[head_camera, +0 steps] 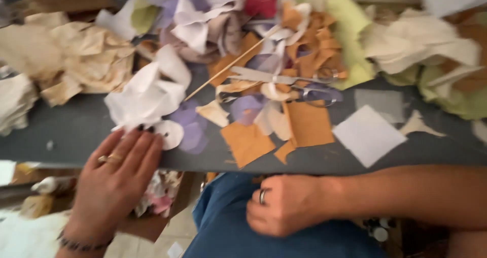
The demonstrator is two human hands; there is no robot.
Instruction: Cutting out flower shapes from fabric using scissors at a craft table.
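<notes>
Head view: the left hand point(114, 179) lies flat and open at the near edge of the grey table point(76, 131), its fingertips point(144, 136) touching the white scraps point(144, 98). The right hand point(284, 204) is curled into a loose fist below the table edge, over the blue cloth point(223, 227), gripping nothing visible. Scissors point(294, 80) lie well apart from both hands among orange scraps point(304, 123), beside a thin stick point(228, 67). 1 white square point(368, 134) sits right of them.
</notes>
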